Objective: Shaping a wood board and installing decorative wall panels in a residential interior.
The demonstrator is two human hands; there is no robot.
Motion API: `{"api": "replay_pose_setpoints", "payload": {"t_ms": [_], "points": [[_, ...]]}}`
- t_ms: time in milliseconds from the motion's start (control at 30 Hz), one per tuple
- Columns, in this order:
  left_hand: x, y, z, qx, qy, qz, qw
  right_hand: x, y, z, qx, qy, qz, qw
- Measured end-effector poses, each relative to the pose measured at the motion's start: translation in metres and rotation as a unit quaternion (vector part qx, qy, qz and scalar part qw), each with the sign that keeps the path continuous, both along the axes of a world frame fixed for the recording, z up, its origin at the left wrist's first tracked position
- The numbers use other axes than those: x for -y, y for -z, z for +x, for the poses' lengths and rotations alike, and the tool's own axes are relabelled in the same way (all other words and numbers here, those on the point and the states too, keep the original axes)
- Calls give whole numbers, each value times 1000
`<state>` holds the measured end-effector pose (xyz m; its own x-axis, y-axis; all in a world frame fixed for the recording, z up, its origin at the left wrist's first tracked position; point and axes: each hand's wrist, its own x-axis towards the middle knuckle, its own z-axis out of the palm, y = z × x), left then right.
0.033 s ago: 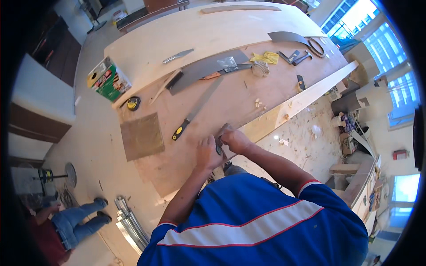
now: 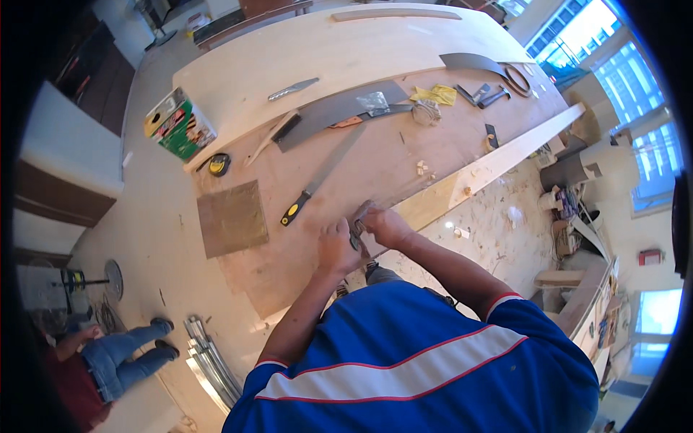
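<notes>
The left hand (image 2: 338, 249) and right hand (image 2: 388, 228) curl around a small dark tool (image 2: 356, 235) at the near edge of the bench (image 2: 382, 177). It seems to run near to far; they hide its ends.

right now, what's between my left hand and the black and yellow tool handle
Only bare brown board lies between your left hand and the tool handle, as the head view shows.
</notes>
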<state>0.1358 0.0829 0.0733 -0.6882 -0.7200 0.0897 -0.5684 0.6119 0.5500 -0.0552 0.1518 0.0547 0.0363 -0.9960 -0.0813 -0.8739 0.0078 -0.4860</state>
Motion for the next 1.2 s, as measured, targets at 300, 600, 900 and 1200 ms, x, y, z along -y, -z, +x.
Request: {"api": "replay_pose_setpoints", "payload": {"t_ms": [300, 600, 900, 1200], "points": [[7, 12, 8, 21, -99, 73, 992, -1, -27, -40, -54, 115, -253, 959], [-40, 4, -71, -317, -293, 562, 706, -17, -30, -102, 114, 48, -76, 989], [-68, -164, -150, -40, -67, 208, 975, -24, -38, -147, 811, 152, 400, 398], [-131, -383, -196, -137, -129, -298, 936, -41, -18, -172, 693, 151, 423, 564]]}}
